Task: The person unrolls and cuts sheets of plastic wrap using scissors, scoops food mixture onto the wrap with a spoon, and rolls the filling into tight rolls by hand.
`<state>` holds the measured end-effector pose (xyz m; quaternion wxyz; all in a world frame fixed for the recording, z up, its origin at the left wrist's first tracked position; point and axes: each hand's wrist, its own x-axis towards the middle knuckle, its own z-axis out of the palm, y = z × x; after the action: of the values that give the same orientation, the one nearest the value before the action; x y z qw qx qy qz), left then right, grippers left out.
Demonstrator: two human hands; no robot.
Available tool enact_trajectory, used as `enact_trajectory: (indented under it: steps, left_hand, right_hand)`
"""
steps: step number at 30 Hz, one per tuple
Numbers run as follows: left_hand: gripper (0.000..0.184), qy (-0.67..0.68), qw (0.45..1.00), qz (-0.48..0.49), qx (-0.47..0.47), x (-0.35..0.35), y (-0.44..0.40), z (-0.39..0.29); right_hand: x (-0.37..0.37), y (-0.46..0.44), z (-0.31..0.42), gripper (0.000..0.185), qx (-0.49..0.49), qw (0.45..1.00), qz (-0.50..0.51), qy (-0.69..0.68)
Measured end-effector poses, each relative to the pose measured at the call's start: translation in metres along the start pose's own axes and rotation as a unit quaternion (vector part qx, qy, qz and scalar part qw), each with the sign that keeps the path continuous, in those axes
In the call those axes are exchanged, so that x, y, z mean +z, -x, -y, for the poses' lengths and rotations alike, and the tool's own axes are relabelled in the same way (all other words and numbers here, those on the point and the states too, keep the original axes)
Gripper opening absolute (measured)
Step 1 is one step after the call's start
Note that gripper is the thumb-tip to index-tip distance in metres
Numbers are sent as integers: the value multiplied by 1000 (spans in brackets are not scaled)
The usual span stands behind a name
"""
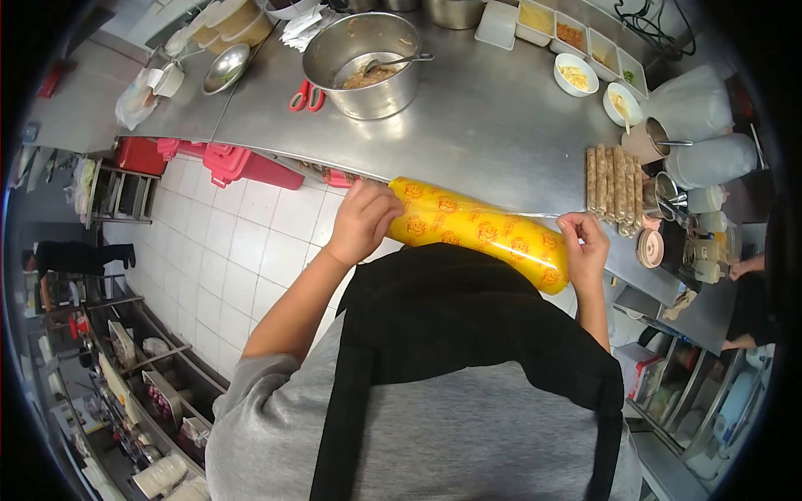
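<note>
A large yellow roll of plastic wrap (pixel 480 230) with red printing lies crosswise in front of my apron, at the counter's front edge. My left hand (pixel 368 217) is closed on its left end, with the fingers curled. At the other end, my right hand (pixel 585 238) pinches the edge of the clear film, thumb and finger together. A thin strip of film stretches above the roll between the two hands. Wrapped sausage-like rolls (pixel 614 184) lie in a row on the counter, just beyond my right hand.
A steel pot (pixel 363 71) with a spoon and some mixture stands on the steel counter (pixel 493 125). Red-handled scissors (pixel 307 96) lie beside it. Two white bowls (pixel 576 75) and ingredient tubs (pixel 571 35) sit at the back right. Pink bins (pixel 251 167) are under the counter.
</note>
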<state>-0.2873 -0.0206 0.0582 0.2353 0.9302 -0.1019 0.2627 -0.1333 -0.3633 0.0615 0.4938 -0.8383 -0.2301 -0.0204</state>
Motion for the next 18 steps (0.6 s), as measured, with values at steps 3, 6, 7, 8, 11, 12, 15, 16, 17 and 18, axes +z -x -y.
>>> enact_trajectory:
  steps: [3,6,7,8,11,12,15,16,17,18]
  left_hand:
    - [18,-26,998,-25,-57,1,-13,12]
    - [22,34,999,6,-37,-16,-20,11]
    - [26,52,998,34,-27,-22,-19,4]
    - [27,41,998,34,-12,-22,-15,1]
    - [29,-5,1000,20,4,-14,8,-5]
    - [28,-23,1000,5,15,-10,13,-4]
    - [23,-71,996,-37,38,0,19,-6]
    - [22,-83,996,-31,23,1,18,-6]
    - [21,-95,995,-24,8,2,15,-3]
    - [20,-107,994,-18,-6,4,11,0]
  right_hand:
    - [-2,0,2,6,-11,1000,2,11]
    - [-3,2,2,6,-16,1000,0,19]
    - [-2,3,1,6,-16,1000,-2,20]
    - [-1,3,2,6,-16,1000,-7,19]
    - [0,4,4,6,-13,1000,-17,17]
    - [0,5,5,6,-12,1000,-17,17]
    - [0,5,4,6,-13,1000,-19,16]
    - [0,5,4,7,-14,1000,-20,16]
    - [1,5,4,7,-14,1000,-19,15]
    - [1,5,4,7,-14,1000,-19,14]
